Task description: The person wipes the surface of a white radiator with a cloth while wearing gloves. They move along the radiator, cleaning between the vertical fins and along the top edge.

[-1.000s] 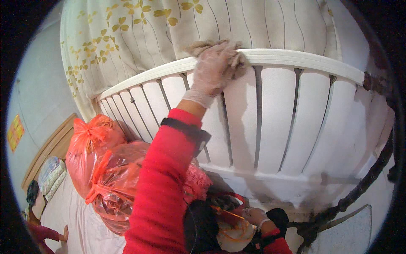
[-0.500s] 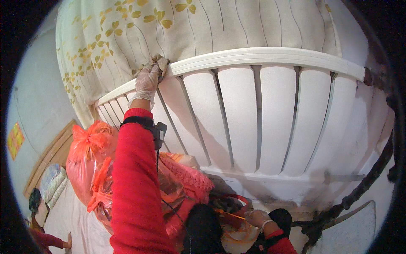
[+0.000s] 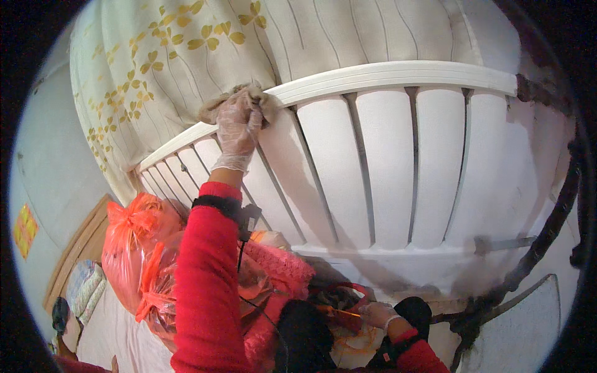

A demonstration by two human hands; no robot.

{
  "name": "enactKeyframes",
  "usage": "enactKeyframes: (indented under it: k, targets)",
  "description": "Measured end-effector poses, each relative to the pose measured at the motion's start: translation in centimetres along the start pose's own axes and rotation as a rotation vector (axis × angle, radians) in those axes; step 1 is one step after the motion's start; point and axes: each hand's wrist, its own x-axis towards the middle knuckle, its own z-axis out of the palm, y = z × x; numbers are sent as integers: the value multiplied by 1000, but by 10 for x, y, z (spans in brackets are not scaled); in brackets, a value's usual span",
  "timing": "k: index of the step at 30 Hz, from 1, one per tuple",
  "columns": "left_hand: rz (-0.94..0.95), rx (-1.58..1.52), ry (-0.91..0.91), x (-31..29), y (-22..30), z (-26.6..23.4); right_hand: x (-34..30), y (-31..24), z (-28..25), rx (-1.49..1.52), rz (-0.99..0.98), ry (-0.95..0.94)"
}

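Note:
My left hand [image 3: 236, 127], in a clear disposable glove, presses a grey-brown rag [image 3: 257, 102] onto the white top rail [image 3: 373, 73] of a slatted radiator. The fingers are closed round the rag, which bunches out on both sides beside the patterned curtain [image 3: 199, 68]. Low down by my knees, my right hand [image 3: 378, 314], also gloved, has its fingers closed. A thin orange-yellow strip [image 3: 339, 310] runs up to those fingers; whether they hold it is unclear. Next to it lies a red-rimmed container [image 3: 353, 291] with dark contents.
Knotted red plastic bags [image 3: 140, 248] and a pink lace-edged cloth [image 3: 286, 267] lie left of my legs. Behind them stands a bed [image 3: 115, 323] with a wooden headboard [image 3: 81, 245]. Another person's hand [image 3: 114, 363] shows at lower left. A dark pipe [image 3: 553, 227] runs down the right.
My left hand has slid rightward along the rail with the rag, now more of it showing. The view has shifted slightly. The other person's arm has dropped lower at the left.

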Motion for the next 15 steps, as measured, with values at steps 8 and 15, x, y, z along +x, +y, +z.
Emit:
enactKeyframes:
  k: [8, 15]
  targets:
    - [168, 85, 5, 26, 73, 28, -2, 5, 3, 74, -103, 103]
    - [166, 77, -127, 58, 127, 44, 9, 8, 14, 123, -134, 131]
